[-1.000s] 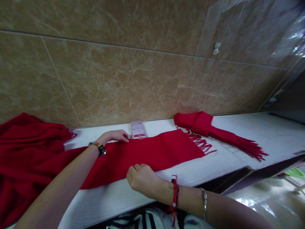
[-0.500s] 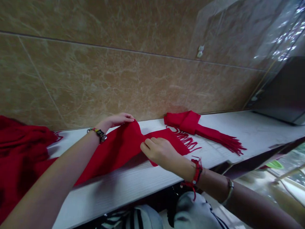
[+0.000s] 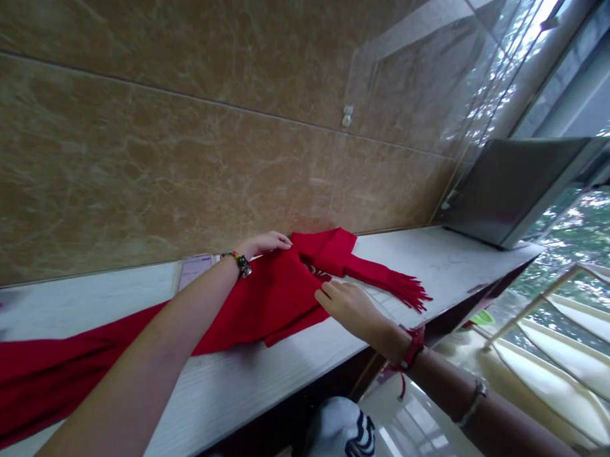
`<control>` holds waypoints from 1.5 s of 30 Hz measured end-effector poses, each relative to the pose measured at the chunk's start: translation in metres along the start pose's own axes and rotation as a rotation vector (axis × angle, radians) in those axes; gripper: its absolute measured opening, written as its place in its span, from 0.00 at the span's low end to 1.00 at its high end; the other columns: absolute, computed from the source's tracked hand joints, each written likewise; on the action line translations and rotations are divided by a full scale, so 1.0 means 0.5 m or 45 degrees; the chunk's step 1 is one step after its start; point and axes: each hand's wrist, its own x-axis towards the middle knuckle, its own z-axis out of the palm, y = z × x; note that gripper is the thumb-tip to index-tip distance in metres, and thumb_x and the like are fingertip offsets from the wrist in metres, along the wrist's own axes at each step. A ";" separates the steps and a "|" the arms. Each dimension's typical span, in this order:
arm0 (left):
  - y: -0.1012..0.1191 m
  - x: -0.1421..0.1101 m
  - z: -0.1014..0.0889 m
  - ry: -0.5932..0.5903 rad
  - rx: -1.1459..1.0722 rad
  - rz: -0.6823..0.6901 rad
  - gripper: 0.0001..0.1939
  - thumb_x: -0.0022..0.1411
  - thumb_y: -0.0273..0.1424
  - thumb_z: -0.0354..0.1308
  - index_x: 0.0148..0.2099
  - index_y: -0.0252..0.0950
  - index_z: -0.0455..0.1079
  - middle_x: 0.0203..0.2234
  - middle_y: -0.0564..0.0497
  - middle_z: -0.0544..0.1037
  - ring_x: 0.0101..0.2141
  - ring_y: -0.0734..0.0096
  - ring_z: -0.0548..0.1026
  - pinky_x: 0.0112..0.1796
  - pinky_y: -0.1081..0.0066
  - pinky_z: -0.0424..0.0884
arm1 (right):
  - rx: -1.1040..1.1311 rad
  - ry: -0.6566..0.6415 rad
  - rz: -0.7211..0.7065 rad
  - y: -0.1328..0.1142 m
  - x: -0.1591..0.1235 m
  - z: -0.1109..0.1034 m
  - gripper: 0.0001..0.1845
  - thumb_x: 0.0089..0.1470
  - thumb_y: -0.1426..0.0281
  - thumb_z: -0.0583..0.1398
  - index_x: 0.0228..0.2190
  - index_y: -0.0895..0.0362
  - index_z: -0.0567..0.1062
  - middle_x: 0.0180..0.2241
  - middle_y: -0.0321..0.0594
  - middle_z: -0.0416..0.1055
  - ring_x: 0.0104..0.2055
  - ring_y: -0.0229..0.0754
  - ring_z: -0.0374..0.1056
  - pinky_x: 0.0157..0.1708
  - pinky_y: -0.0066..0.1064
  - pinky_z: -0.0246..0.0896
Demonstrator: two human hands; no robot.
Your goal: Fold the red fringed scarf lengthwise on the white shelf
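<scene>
A long red scarf [image 3: 262,297] stretches across the white counter from the left edge of the view to the middle. My left hand [image 3: 265,243] pinches its far edge, close to the wall. At the nearer corner, my right hand [image 3: 349,307] grips the same layer, its fingers pressed together on the cloth. Part of the scarf lies folded beneath the lifted layer, and most of its fringe is covered. Just beyond my hands is a second red scarf [image 3: 329,249], folded over itself, its fringed tail [image 3: 408,285] pointing right.
Brown marble tiles [image 3: 187,171] back the narrow white counter [image 3: 434,253]. A grey metal box [image 3: 517,182] stands at its far right end. Below on the right are a pale rack [image 3: 571,351] and a green bowl [image 3: 482,317]. Some purple paper [image 3: 196,270] lies behind my left forearm.
Both hands have carried the scarf's edge rightward over its fringed end, toward the second scarf. The view has swung right, and the scarf's left part is drawn out longer.
</scene>
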 end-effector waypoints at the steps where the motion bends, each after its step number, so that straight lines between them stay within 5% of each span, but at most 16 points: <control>1: -0.006 0.012 0.013 -0.006 0.032 0.001 0.17 0.50 0.36 0.54 0.40 0.31 0.71 0.34 0.47 0.76 0.32 0.70 0.70 0.33 0.72 0.64 | 0.016 -0.026 0.012 0.005 -0.006 0.017 0.08 0.56 0.78 0.51 0.32 0.59 0.69 0.29 0.41 0.68 0.31 0.40 0.64 0.25 0.29 0.52; 8: -0.054 0.041 0.081 -0.019 0.291 -0.003 0.14 0.49 0.30 0.55 0.38 0.30 0.72 0.31 0.48 0.77 0.30 0.69 0.70 0.32 0.73 0.65 | 0.207 -0.154 0.017 0.005 -0.028 0.110 0.09 0.55 0.79 0.50 0.34 0.59 0.69 0.32 0.42 0.68 0.33 0.39 0.65 0.28 0.28 0.58; 13: -0.054 -0.013 0.098 0.160 0.436 0.087 0.18 0.55 0.31 0.51 0.49 0.32 0.66 0.43 0.44 0.72 0.42 0.63 0.68 0.45 0.68 0.62 | 0.344 -0.285 0.064 0.014 -0.016 0.101 0.09 0.53 0.80 0.52 0.34 0.60 0.71 0.34 0.44 0.69 0.37 0.40 0.65 0.33 0.28 0.60; 17: -0.042 -0.129 0.096 0.251 0.692 0.274 0.18 0.60 0.34 0.49 0.51 0.35 0.65 0.48 0.43 0.66 0.47 0.62 0.64 0.50 0.66 0.58 | 0.527 -0.196 -0.061 0.018 0.012 0.053 0.09 0.52 0.75 0.56 0.36 0.61 0.73 0.38 0.47 0.70 0.42 0.43 0.65 0.42 0.33 0.60; 20: -0.043 -0.245 0.089 0.184 0.845 0.242 0.20 0.61 0.37 0.47 0.53 0.36 0.63 0.50 0.43 0.64 0.49 0.62 0.64 0.51 0.65 0.57 | 0.630 -0.072 -0.141 0.003 0.052 0.039 0.13 0.53 0.70 0.56 0.41 0.62 0.72 0.43 0.49 0.69 0.46 0.45 0.64 0.46 0.36 0.59; 25: -0.094 -0.423 0.094 0.051 0.881 0.051 0.30 0.60 0.46 0.45 0.61 0.40 0.51 0.60 0.44 0.53 0.57 0.60 0.54 0.54 0.64 0.52 | 0.663 -0.001 -0.120 -0.043 0.127 0.101 0.27 0.57 0.61 0.51 0.54 0.61 0.60 0.55 0.51 0.58 0.57 0.49 0.52 0.53 0.45 0.50; 29: -0.151 -0.506 0.109 -0.023 0.953 -0.071 0.31 0.61 0.48 0.43 0.63 0.44 0.46 0.62 0.44 0.48 0.60 0.58 0.46 0.55 0.56 0.47 | 0.602 -0.112 -0.068 -0.084 0.152 0.156 0.27 0.59 0.59 0.46 0.58 0.56 0.54 0.59 0.49 0.50 0.61 0.53 0.43 0.53 0.54 0.44; 40: -0.220 -0.557 0.047 0.055 0.971 -0.152 0.29 0.62 0.48 0.40 0.63 0.46 0.46 0.62 0.49 0.47 0.60 0.62 0.45 0.56 0.56 0.44 | 0.676 -0.127 -0.051 -0.139 0.226 0.166 0.28 0.60 0.56 0.43 0.58 0.53 0.52 0.60 0.46 0.48 0.62 0.50 0.41 0.55 0.53 0.40; 45: -0.215 -0.558 0.025 0.095 0.910 -0.061 0.28 0.62 0.47 0.42 0.61 0.43 0.51 0.60 0.48 0.52 0.59 0.63 0.51 0.56 0.62 0.48 | 0.758 -0.235 -0.060 -0.127 0.252 0.162 0.29 0.58 0.57 0.47 0.57 0.55 0.55 0.60 0.48 0.48 0.61 0.52 0.42 0.55 0.54 0.39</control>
